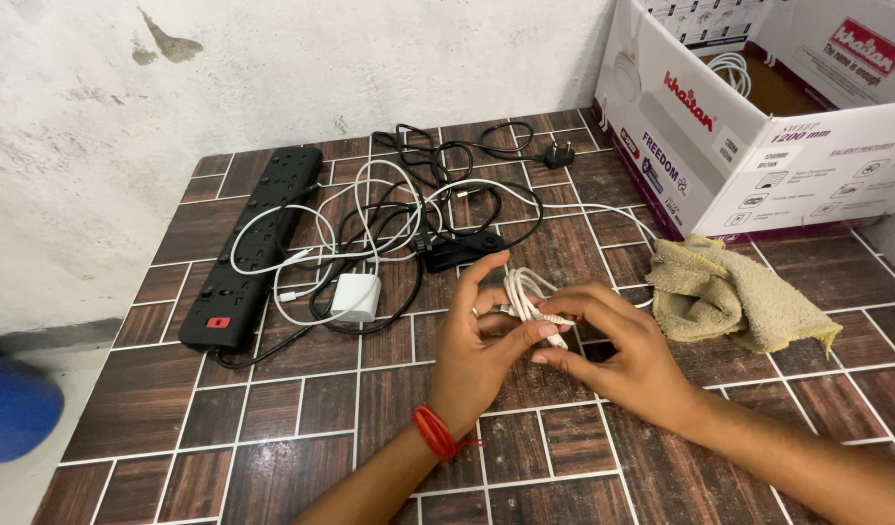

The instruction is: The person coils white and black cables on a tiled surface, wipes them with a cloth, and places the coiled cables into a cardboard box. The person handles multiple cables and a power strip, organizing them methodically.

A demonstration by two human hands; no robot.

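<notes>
- Holding a small coiled white cable (pixel 527 292) between them, both hands meet above the front middle of the tiled bench (pixel 175 408).
- The left hand (pixel 478 340), with a red thread band (pixel 435 431) at the wrist, has its fingers (pixel 486 277) raised and curled about the bundle, thumb pressed against the loops, so it is grasping the cable.
- The right hand (pixel 622 355) comes in from the right; its fingers (pixel 569 303) pinch the bundle's lower end where the loops gather, also clenched on the cable.
- A strand of the same white cable runs off to the right, towards the cloth and the box.
- Just right of the hands lies a crumpled beige cloth (pixel 729 292), touching the foot of an open white cardboard box (pixel 719 146) in the far right corner.
- A white coil lies inside that box; what else it holds I cannot tell.
- Left of the hands sits a white charger block (pixel 355 297) among tangled black and white cords (pixel 408 209).
- A long black power strip (pixel 253 243) lies slantwise at the left edge, one red switch at its near end.
- A black plug (pixel 560 154) rests near the far wall, at the end of a black lead.
- A blue rounded object (pixel 15 408) shows beyond the bench at the lower left; what it is cannot be told.
</notes>
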